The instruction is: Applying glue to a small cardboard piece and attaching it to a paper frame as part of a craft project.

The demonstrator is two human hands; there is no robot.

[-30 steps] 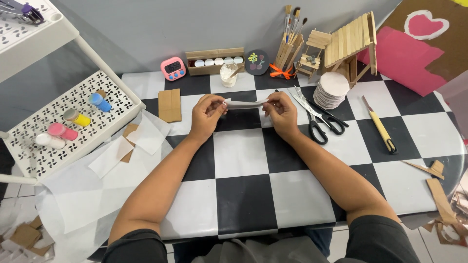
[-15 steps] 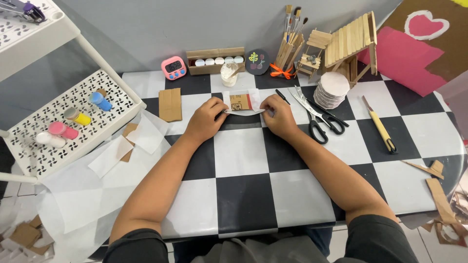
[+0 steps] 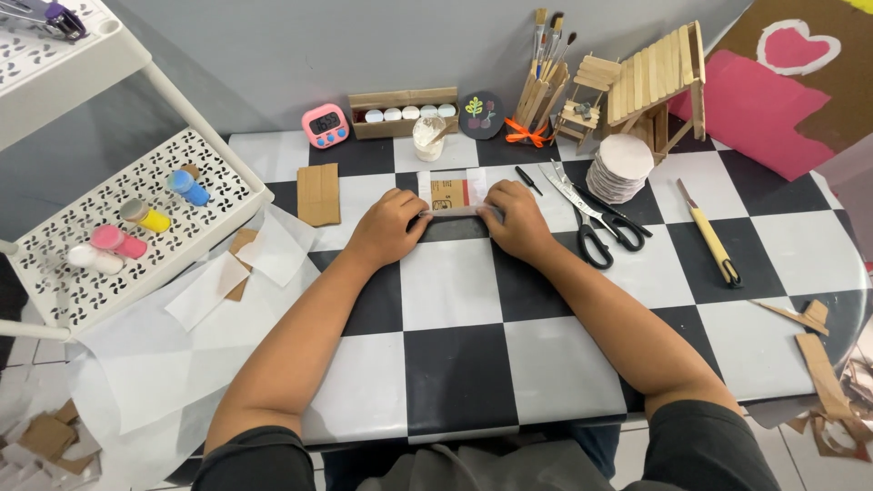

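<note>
A small piece of brown cardboard wrapped in white paper (image 3: 450,193) lies flat on the black-and-white chequered table (image 3: 455,364). My left hand (image 3: 389,227) presses its left lower edge with the fingertips. My right hand (image 3: 514,220) presses its right lower edge the same way. A folded paper edge runs between my two hands. Both hands rest on the table, about a hand's width apart.
Black scissors (image 3: 589,218), a yellow-handled knife (image 3: 709,236), a stack of round pads (image 3: 620,168), a stick house (image 3: 650,86), brushes (image 3: 544,77), a glue cup (image 3: 428,136), a pink timer (image 3: 326,125), a cardboard piece (image 3: 318,194). White rack with paint bottles (image 3: 136,218) at left; paper sheets (image 3: 164,355).
Both hands have lowered the paper-wrapped piece from a raised strip onto the table and moved slightly away from me, now pressing it flat so its brown face shows.
</note>
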